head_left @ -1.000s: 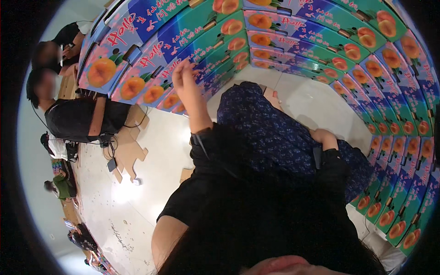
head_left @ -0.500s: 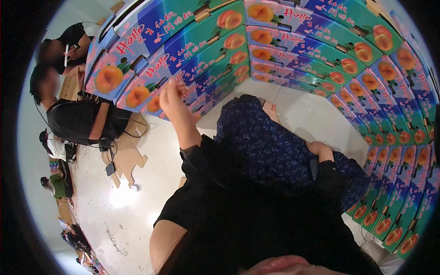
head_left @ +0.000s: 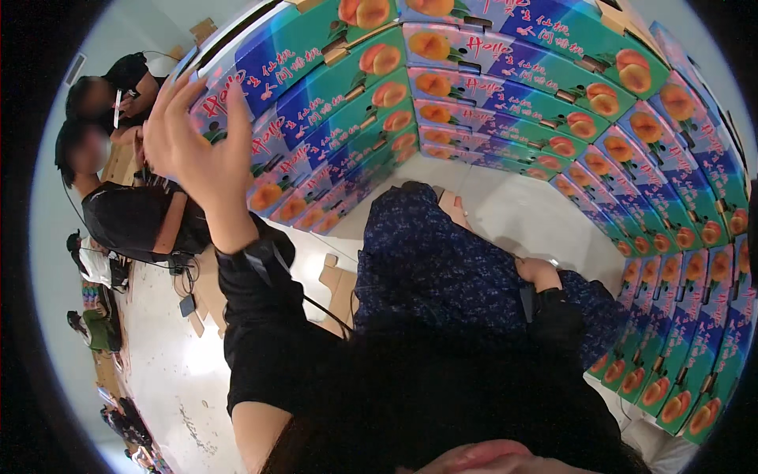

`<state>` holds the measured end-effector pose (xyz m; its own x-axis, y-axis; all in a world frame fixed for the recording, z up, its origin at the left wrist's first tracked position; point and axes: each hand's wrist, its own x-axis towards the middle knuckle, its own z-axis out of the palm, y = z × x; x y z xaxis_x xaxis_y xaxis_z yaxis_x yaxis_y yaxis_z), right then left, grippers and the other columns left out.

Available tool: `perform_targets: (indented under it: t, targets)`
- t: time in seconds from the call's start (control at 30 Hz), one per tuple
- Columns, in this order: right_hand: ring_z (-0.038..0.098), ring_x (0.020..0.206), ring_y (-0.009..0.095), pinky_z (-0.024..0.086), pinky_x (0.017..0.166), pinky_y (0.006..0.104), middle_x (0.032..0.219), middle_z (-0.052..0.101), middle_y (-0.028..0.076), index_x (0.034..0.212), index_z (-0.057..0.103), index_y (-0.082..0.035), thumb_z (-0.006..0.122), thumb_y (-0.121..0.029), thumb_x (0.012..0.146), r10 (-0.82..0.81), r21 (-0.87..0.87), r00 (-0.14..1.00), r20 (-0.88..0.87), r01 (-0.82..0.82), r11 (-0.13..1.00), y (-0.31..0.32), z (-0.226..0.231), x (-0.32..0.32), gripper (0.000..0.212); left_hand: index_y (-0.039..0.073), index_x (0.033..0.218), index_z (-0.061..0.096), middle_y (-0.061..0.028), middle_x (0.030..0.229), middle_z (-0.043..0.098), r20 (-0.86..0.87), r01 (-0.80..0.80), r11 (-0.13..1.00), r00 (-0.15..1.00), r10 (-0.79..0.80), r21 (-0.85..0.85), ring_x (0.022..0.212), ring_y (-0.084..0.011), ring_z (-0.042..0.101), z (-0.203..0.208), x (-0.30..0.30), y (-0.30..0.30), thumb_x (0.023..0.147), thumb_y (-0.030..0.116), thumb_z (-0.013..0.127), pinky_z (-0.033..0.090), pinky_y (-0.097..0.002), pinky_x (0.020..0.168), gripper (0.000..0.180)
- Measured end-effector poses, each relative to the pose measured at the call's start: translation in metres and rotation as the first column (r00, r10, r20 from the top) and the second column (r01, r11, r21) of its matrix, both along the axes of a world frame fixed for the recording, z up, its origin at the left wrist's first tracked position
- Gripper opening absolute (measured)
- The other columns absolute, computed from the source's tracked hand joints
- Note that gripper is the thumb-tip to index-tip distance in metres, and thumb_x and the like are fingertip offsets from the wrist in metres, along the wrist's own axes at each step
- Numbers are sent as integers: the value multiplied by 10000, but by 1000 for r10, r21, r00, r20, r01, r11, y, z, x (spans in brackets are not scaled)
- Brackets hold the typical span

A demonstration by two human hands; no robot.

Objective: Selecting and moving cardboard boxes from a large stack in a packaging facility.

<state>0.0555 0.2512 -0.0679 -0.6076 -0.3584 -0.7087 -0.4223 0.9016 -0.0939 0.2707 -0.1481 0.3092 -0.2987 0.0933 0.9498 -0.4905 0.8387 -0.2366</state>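
Observation:
My left hand (head_left: pixel 193 146) is raised at the left, open with its fingers spread and nothing in it. It is in front of the left stack of printed fruit cartons (head_left: pixel 332 103), and its fingertips overlap the upper cartons in view; I cannot tell whether they touch. My right hand (head_left: pixel 538 272) rests low on the dark blue patterned skirt (head_left: pixel 442 261) over my lap. Its fingers are mostly hidden, and no object shows in it. The cartons are blue, green and pink with peach pictures.
More stacked cartons (head_left: pixel 513 87) curve round ahead and to the right (head_left: pixel 687 213). Two people in black (head_left: pixel 130 213) are at the left beside a brown cardboard piece. Another flat cardboard piece (head_left: pixel 338 288) lies on the pale floor (head_left: pixel 162 347). Further people are at the far left.
My left hand has moved left and up, closer to view, and its fingers have spread apart. My right hand stays on the skirt. The whole view has shifted slightly.

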Motion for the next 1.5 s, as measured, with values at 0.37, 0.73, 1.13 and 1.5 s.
perform_targets:
  t: [0.37, 0.73, 1.13, 1.5]
  targets:
    - [533, 1153, 386, 385, 1013, 465, 1258, 567, 188, 1249, 581, -101, 299, -418, 953, -13, -28, 990, -144, 9, 1000, 1, 19, 21, 517, 248, 1475, 284, -199, 1511, 224, 289, -186, 971, 948, 137, 151, 1422, -414, 90, -37, -76, -25, 667, 353, 687, 46, -691, 1047, 909]
    - [547, 1127, 397, 395, 1004, 472, 1211, 591, 207, 1200, 616, -81, 291, -421, 951, -33, 11, 996, -83, 34, 999, -6, 18, 17, 532, 297, 1498, 165, -144, 1423, 362, 405, -238, 970, 892, 200, 45, 1340, -361, 319, -10, -85, -44, 535, 194, 800, 182, -617, 1078, 1158]
    - [544, 1132, 389, 398, 995, 464, 1248, 567, 211, 1233, 589, -62, 343, -424, 932, -34, -16, 998, -45, 33, 999, -5, 17, 18, 532, 248, 1487, 268, -120, 1160, 483, 245, -181, 978, 958, 152, 100, 1106, -333, 455, -7, -45, -53, 562, 158, 733, 286, -454, 980, 1039]
    - [522, 1205, 337, 384, 1007, 470, 1304, 553, 152, 1246, 597, -119, 384, -444, 911, -95, 62, 994, -46, 98, 993, -6, 1, 13, 513, 201, 1393, 446, -62, 1168, 537, -45, 173, 966, 982, -185, -191, 1080, -283, 489, 56, -83, 17, 570, 285, 735, 311, -429, 928, 877]
